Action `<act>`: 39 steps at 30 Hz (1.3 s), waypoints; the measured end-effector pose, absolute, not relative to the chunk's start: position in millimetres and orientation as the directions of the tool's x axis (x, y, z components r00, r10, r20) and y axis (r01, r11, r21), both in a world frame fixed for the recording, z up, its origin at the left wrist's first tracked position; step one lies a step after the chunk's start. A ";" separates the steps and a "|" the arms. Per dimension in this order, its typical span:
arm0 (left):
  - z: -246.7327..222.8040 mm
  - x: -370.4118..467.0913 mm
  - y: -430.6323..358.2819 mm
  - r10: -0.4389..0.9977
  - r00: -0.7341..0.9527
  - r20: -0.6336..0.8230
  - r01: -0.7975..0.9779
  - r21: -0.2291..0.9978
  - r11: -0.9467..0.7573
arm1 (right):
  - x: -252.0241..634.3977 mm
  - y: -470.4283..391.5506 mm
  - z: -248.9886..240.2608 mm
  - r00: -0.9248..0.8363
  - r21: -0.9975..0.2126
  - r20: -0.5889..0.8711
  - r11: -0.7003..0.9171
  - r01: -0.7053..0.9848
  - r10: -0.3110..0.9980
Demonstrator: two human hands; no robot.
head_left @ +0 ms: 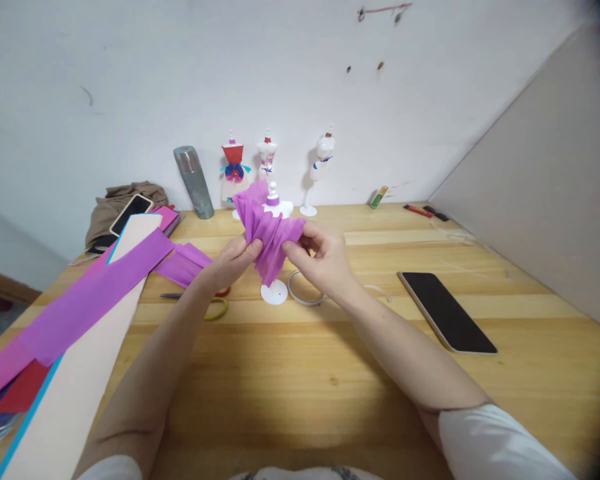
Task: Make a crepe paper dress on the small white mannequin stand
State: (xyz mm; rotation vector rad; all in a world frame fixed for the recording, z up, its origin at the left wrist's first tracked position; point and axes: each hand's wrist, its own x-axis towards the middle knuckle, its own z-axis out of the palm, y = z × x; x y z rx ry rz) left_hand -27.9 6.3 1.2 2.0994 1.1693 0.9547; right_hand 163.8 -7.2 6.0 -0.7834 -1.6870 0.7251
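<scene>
Pleated purple crepe paper (271, 235) wraps across the front of a small white mannequin (279, 208) with a purple neck band. The mannequin stands upright on a round white base (274, 293). At the paper's left side, my left hand (235, 259) is closed on it, thumb in front. My right hand (325, 257) pinches the paper's right edge between thumb and fingers. The paper's upper left corner flares out beside the mannequin's neck, and its lower end narrows to a point above the base. The mannequin's lower body is hidden behind the paper.
Scissors (219, 308) lie left of the base, partly behind my left arm; a white ring (300, 293) lies right. Purple and white paper strips (105, 293) cover the left. A phone (447, 312) lies right. Three mannequins (233, 160) and a flask (195, 183) stand along the wall.
</scene>
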 end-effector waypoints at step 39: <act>-3.5 -20.3 3.7 0.862 0.448 0.237 0.481 0.749 -0.456 | 160.7 -13.9 7.0 -0.232 -0.562 0.726 0.753 0.342 0.647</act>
